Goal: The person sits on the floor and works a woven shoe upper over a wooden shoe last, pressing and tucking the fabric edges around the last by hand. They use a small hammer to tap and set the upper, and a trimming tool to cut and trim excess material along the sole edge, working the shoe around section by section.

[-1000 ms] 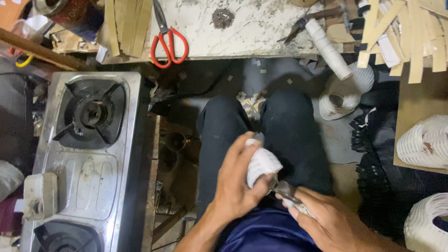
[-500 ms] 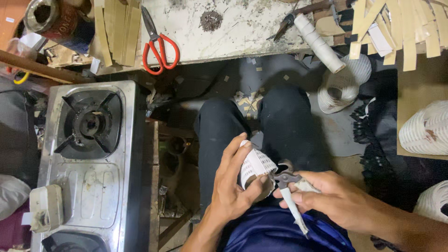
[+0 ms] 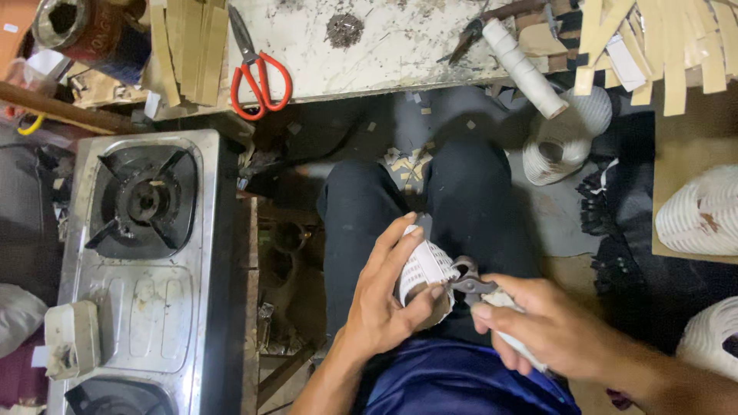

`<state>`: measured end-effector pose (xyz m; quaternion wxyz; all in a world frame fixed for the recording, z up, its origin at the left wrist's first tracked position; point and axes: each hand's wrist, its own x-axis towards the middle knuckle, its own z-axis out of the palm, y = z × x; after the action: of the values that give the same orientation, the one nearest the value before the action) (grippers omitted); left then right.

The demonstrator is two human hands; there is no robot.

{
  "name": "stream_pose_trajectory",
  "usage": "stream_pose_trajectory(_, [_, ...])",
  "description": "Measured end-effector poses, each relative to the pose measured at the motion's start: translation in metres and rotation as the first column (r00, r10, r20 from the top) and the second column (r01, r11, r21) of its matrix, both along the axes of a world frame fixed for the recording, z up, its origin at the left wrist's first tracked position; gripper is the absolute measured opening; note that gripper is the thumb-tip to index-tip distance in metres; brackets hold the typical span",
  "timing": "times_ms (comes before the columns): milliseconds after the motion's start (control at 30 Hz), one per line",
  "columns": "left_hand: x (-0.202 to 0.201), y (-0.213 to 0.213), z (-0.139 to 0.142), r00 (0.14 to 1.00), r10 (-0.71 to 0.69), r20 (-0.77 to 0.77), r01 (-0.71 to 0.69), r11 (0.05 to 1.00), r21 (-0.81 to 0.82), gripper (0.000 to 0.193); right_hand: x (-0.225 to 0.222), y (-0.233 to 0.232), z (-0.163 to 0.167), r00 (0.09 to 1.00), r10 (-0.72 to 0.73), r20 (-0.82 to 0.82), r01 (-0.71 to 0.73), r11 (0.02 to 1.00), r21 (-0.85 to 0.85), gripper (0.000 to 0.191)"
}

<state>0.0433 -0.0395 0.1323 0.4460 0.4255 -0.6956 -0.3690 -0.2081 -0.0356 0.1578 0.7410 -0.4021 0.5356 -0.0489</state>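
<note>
Mid-job: left hand (image 3: 384, 303) grip wrapped around white woven shoe upper (image 3: 427, 270) over his lap; right hand (image 3: 538, 327) clamped on pincers (image 3: 470, 280) biting its edge. Finished white uppers (image 3: 703, 211) lie well apart at right.

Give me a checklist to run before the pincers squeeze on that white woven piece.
1. Left hand wraps the white woven piece: ok.
2. Right hand grips the pincers: ok.
3. Pincer head meets the piece's edge: ok.
4. Left fingers away from the pincer head: cannot tell, thumb close.
5. Work held above the lap: ok.
6. Red scissors lie apart on the bench: ok.
</note>
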Motion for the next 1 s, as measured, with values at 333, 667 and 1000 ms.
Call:
stream_pose_trajectory(333, [-0.003, -0.006, -0.020, 1.000, -0.003, 0.028, -0.001, 0.991, 0.137, 0.094, 0.019, 0.011, -0.044, 0.871, -0.426, 0.243, 0.450, 0.891, -0.052, 0.032])
stream_pose_trajectory(667, [0.010, -0.019, -0.039, 0.988, -0.017, 0.156, -0.002, 0.992, 0.122, 0.062, -0.032, -0.018, -0.063, 0.776, -0.578, 0.254, 0.602, 0.798, -0.022, 0.049])
stream_pose_trajectory(1000, [0.062, -0.073, -0.029, 0.876, 0.072, 0.476, -0.059, 0.997, -0.044, 0.062, 0.048, -0.017, -0.118, 0.865, -0.404, 0.299, 0.418, 0.908, 0.017, 0.049])
